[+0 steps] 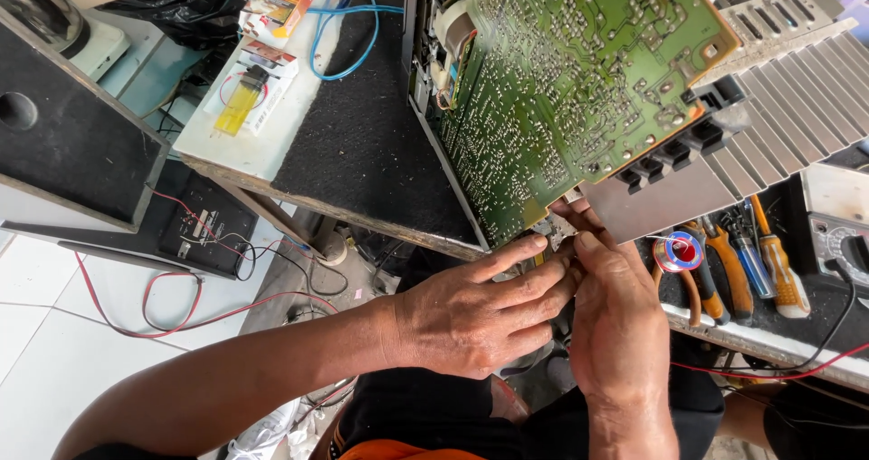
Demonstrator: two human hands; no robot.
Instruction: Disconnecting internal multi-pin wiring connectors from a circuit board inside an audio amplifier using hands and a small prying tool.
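Green solder-side board (579,89) tilted up on edge at the bench lip — and both hands are working its lowest corner. The left hand (475,320) lies flat across, fingers together and stretched toward that corner, fingertips touching the board edge; whether they pinch anything I cannot tell. The right hand (620,329) comes up from below, fingers curled in close against the same corner, its thumb hidden behind the left fingertips. Best handling here, I'd judge: steady the board by its edge, keep skin off the solder joints, move small. Just beyond, the ribbed aluminium heat sink (769,98) hangs off the board's right side. Right of the hands sit a solder spool (679,252) and orange-handled screwdrivers (774,270). Further back — black felt bench top (362,143), a blue cable (348,34), a yellow lighter (240,102).
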